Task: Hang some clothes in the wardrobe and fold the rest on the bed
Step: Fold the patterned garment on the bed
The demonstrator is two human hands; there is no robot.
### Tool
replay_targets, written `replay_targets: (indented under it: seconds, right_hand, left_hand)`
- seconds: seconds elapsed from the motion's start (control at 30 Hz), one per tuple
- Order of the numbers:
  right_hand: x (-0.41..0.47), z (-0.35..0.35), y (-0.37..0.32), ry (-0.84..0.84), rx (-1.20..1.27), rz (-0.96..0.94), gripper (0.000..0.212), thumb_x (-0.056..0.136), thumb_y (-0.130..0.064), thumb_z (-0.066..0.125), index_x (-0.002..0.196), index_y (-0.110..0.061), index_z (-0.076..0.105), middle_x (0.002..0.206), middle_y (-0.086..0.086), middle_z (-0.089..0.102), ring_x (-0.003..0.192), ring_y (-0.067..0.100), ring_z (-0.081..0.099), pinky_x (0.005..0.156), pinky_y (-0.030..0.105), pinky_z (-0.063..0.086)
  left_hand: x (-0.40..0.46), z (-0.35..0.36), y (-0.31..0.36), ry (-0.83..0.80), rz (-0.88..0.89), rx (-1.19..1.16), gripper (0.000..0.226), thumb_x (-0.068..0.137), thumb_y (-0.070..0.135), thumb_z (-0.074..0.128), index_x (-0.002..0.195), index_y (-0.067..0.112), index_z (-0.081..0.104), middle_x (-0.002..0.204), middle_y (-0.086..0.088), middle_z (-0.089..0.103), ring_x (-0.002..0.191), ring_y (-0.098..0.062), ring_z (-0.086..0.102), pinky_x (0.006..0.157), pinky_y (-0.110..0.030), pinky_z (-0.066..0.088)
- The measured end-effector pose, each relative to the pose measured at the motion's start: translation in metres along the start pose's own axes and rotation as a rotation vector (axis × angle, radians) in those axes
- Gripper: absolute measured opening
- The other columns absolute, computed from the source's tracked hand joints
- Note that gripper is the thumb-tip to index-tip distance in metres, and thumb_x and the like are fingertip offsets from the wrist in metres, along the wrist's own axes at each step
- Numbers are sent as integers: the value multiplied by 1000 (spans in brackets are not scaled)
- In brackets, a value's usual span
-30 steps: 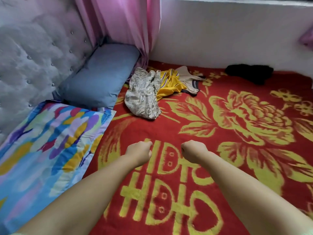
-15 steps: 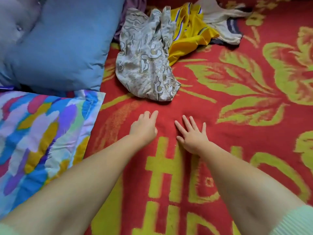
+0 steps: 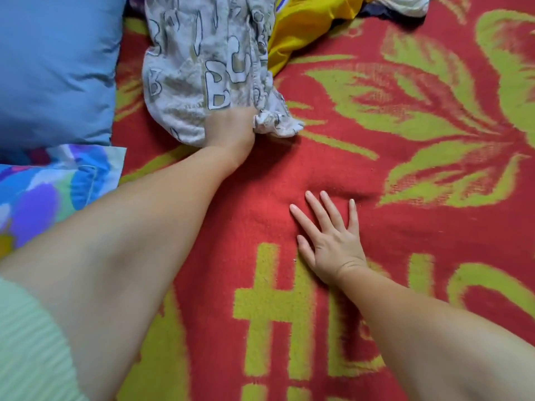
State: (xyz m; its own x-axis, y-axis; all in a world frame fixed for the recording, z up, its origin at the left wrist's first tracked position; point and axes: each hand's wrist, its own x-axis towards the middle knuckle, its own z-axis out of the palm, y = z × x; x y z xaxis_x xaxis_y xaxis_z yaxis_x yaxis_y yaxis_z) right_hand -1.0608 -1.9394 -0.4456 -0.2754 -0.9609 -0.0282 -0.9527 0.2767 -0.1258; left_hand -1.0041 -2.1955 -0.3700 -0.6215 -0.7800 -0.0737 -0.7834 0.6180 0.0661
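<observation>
left hand (image 3: 230, 128) clenched, right hand (image 3: 330, 241) flat

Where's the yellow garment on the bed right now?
In the head view the yellow garment lies at the top centre on the red blanket, right beside the letter-print garment that the left hand grips.

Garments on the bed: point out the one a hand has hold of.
The beige letter-print garment: the left hand grips its lower edge. The yellow garment beside it lies untouched, and the right hand rests flat on the red blanket.
</observation>
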Motion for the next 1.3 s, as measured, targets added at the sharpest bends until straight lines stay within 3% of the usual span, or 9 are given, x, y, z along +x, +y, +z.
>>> replay_targets:
  seconds: [0.2,0.37,0.63,0.73,0.8,0.97,1.07,1.13,1.3]
  right_hand:
    - [3,0,1,-29,5,18,58,89,-48,29,143,-32,41,153,3,35,145,24,24,114,61,6]
    - [6,3,6,-108,-26,18,63,93,-57,21,150,-39,-1,162,-6,4,148,16,-5,112,53,-17]
    - [-60,-49,-16,-455,273,95,68,94,-29,49,152,-19,16,160,4,16,145,22,20,117,46,20]
    - [-103,-82,-28,-604,503,114,88,91,-17,56,152,-30,-5,145,14,40,100,25,61,79,34,52]
    - [-123,-108,-34,-642,462,39,97,88,-7,55,150,-39,-12,147,14,34,89,23,60,60,27,47]
    - [-154,-182,-46,-555,310,-149,50,90,-27,62,136,-16,48,143,8,38,129,29,41,99,41,42]
    - [-165,-235,-54,-572,315,-177,26,93,-10,51,116,-7,61,124,9,58,117,24,50,95,36,43]
    - [-177,-264,-52,-659,313,-109,25,94,-9,51,118,-7,59,115,9,62,102,25,53,90,36,45]
    - [-221,-277,-27,-1043,72,-24,11,92,-5,52,86,-9,60,89,11,58,81,19,44,73,33,42]
  left_hand:
    - [-99,30,23,-209,-47,-65,22,89,29,56,102,15,66,103,-13,68,99,-36,61,67,-33,34]
    - [-189,44,20,-342,-102,-166,15,86,24,53,87,14,63,88,-11,65,88,-36,60,61,-31,34]
    - [-323,36,28,-780,-392,-591,8,82,4,46,78,7,51,77,-10,54,77,-28,49,65,-27,32]
    - [-357,6,45,-874,-451,-773,11,85,2,47,78,8,52,84,-8,57,76,-21,48,62,-26,32]
    - [-364,-29,55,-854,-464,-837,9,89,9,51,81,12,53,80,-1,57,73,-17,48,57,-24,33]
    - [-365,-125,69,-745,-495,-1063,34,98,17,47,124,-2,57,129,-21,57,89,-20,61,52,-14,44]
    - [-381,-186,71,-918,-333,-1127,17,73,32,62,81,23,74,85,-6,71,55,-10,57,46,-15,43]
    - [-396,-207,78,-965,-225,-1075,17,57,38,58,51,25,49,58,6,47,51,-13,39,51,-24,30]
    - [-429,-196,94,-1018,-259,-1124,18,81,43,58,72,28,58,76,10,44,65,-10,45,58,-25,35]
